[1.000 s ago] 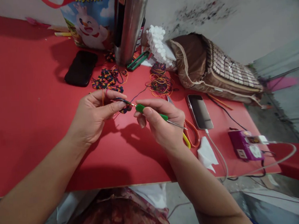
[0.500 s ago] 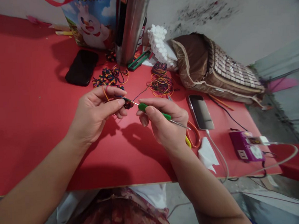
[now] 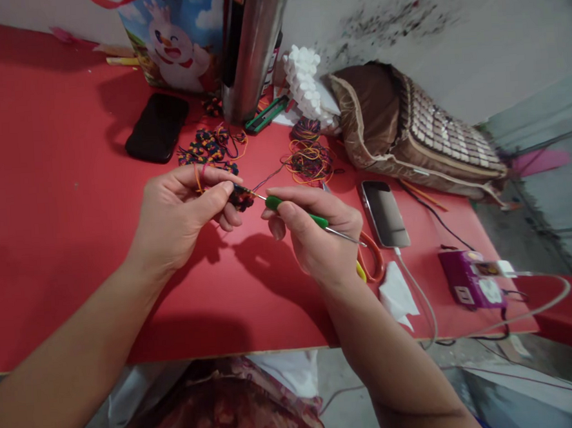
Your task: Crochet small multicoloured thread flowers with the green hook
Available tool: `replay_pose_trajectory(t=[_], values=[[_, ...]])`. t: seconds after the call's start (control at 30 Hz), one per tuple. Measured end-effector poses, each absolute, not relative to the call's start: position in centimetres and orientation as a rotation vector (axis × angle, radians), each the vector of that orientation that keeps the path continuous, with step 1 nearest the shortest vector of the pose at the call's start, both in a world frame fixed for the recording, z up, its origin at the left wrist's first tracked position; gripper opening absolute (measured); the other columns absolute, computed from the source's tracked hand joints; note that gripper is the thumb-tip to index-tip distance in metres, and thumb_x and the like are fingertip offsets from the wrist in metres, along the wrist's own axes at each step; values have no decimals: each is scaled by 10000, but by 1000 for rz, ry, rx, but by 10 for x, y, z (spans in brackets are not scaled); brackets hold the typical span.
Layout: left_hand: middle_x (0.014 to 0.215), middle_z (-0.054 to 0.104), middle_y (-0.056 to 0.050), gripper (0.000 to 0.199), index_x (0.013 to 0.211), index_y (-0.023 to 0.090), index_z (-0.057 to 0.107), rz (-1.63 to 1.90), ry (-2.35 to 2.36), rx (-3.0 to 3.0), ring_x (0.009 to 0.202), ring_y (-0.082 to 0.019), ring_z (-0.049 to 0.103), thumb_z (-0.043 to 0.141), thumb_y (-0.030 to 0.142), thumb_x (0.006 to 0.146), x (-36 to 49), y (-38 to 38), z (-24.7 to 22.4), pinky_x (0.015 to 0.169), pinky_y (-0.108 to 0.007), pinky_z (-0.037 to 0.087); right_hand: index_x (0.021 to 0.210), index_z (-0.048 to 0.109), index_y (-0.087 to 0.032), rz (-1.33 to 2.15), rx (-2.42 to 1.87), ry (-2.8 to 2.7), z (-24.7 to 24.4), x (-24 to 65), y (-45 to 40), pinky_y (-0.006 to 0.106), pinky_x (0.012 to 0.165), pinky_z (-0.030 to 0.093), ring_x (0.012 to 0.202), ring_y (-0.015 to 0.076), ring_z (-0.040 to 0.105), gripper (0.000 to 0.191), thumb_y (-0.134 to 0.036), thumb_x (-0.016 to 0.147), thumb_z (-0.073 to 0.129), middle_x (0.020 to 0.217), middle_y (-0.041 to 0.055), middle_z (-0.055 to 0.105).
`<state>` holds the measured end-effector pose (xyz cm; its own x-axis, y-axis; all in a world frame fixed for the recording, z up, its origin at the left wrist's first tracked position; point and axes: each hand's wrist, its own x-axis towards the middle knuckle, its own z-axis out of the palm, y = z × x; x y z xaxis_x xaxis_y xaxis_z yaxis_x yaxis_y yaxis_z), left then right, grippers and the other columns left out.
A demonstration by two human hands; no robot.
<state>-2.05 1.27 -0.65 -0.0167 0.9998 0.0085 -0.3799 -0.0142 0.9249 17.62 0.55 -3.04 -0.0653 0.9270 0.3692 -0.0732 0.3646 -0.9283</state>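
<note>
Between thumb and fingers, my left hand (image 3: 179, 211) pinches a small dark crocheted piece (image 3: 241, 198), with orange and pink yarn looped round a finger. My right hand (image 3: 316, 228) is closed on a green-handled crochet hook (image 3: 318, 220), whose metal tip meets the piece. Loose strands run from the piece to a tangle of multicoloured yarn (image 3: 309, 159) behind the hands. Several dark knotted pieces with orange and yellow specks (image 3: 207, 148) lie beyond my left hand.
A black phone (image 3: 158, 128) lies at the back left. Behind stand a picture bag (image 3: 179, 46) and a steel flask (image 3: 256, 48). Green cutter (image 3: 266, 115), brown cushion (image 3: 407, 129), charging phone (image 3: 384, 214), orange-handled scissors (image 3: 377, 260), tissue (image 3: 397, 294) and purple box (image 3: 469, 280) sit rightward.
My left thumb has drawn back slightly to the left, and more of the dark piece shows. My right hand and the hook have shifted very slightly right.
</note>
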Motion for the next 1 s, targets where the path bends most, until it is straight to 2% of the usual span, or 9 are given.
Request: replay_pose_trajectory(t=[0.37,0.53,0.63,0.73,0.83,1.0], values=[[622,755,5,164,806,228,866,1416,884,873,499,-126,717,1024,271,793,-19,13,-5,508,-207,580,1134,901,-323,1003,-769,-1378,-30,176,6,272,602,655,602,116,730,159,-362,983,872,875,0,861],[647,760,2,200,791,240,854,1396,959,912,522,-132,713,1042,298,757,-19,12,-3,543,-237,588,1140,902,-308,985,-831,-1404,-31,177,6,297,599,661,612,135,727,189,-410,986,863,896,23,866],[642,752,4,199,792,249,851,1396,969,910,517,-134,702,1035,314,759,-20,12,-4,540,-247,579,1149,902,-326,980,-808,-1415,-32,177,6,295,612,660,607,128,723,171,-381,994,857,904,14,866],[654,759,3,144,792,251,847,1403,960,921,523,-133,697,991,266,791,-20,12,-4,542,-252,576,1155,901,-348,982,-779,-1414,-32,177,6,290,622,659,623,124,729,164,-351,999,853,920,6,865],[650,761,-1,122,782,236,837,1415,951,920,516,-136,698,952,206,807,-19,12,-4,540,-261,580,1153,901,-337,968,-825,-1429,-32,177,6,303,614,655,656,143,743,172,-393,999,850,927,21,860],[639,767,3,143,787,225,836,1417,979,922,509,-128,709,977,204,791,-18,12,-3,544,-249,581,1147,903,-334,940,-840,-1435,-32,177,5,308,610,655,640,139,731,175,-404,994,852,921,20,856]])
